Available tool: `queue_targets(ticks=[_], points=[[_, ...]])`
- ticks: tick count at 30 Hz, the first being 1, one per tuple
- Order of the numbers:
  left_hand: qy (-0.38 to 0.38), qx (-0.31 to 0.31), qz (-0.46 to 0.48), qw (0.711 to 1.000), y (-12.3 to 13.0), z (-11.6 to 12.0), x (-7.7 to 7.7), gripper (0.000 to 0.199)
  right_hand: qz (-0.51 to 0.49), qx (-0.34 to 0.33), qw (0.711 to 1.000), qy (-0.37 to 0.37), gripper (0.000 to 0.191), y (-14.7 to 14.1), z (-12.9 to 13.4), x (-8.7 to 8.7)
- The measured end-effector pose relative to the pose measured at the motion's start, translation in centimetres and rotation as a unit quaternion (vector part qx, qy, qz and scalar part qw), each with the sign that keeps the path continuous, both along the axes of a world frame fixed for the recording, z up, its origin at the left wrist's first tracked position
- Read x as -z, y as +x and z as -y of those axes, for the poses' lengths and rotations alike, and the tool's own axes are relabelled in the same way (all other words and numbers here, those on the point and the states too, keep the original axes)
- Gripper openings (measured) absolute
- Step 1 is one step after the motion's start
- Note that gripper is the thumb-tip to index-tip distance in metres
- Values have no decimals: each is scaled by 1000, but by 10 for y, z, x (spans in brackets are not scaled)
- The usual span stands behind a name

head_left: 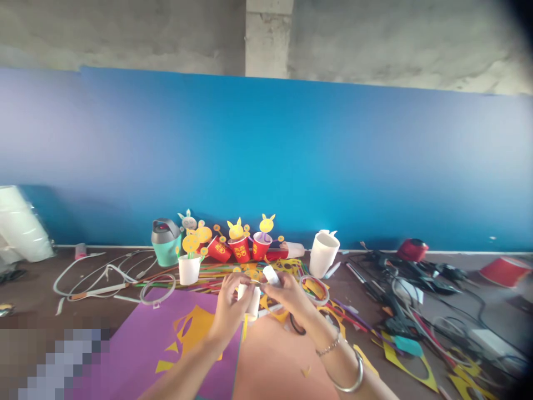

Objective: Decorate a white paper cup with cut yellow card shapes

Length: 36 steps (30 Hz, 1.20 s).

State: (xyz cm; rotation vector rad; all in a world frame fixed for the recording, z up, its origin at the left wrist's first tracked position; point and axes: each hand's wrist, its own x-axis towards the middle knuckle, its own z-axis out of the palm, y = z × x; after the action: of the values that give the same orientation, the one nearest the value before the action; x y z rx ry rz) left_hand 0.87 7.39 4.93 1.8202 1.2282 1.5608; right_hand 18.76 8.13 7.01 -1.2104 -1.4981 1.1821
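My left hand (227, 310) is closed around a small white paper cup (250, 307) above the paper sheets. A yellow strip (245, 329) hangs below this cup. My right hand (288, 294) is closed too, gripping a short white cylinder (271, 275) that looks like a glue stick. The fingertips of both hands meet near the cup's rim, partly hiding a thin yellowish piece (255, 281) between them. Beneath the hands lie a purple sheet (137, 339) and an orange sheet (275, 355).
Behind stand red paper cups (240, 251) with yellow animal heads, a decorated white cup (189, 270) and a tall white cup (323, 254). A teal container (166, 244) is at left. Yellow scraps (195, 330), coloured pipe cleaners (162, 278) and black cables (400, 278) litter the table.
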Motion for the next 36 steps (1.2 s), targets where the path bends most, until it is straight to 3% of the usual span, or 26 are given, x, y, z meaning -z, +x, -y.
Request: queue_targets(ticks=[2,8,11,15,19,26,36], points=[[13,15,6,1000,1,1,-2,11,-29,-9,999,-18,15,-5,4,-2],[18,42,-3,999,2,2,-3,10,-44,-68,996,41,18,-3,0,-2],[16,18,3,1000,0,2,-1,14,-52,-98,993,32,16,0,0,-2],[15,-32,36,999,-5,2,-1,14,-81,-144,986,-26,32,3,3,-2],[87,-68,-6,994,-9,4,-4,11,-56,-181,982,-11,30,4,5,-1],[219,-109,-156,957,-10,10,-12,17,-36,-168,985,31,30,3,5,-3],[229,-101,-236,939,-11,11,-10,19,-25,-145,989,26,33,4,6,-4]])
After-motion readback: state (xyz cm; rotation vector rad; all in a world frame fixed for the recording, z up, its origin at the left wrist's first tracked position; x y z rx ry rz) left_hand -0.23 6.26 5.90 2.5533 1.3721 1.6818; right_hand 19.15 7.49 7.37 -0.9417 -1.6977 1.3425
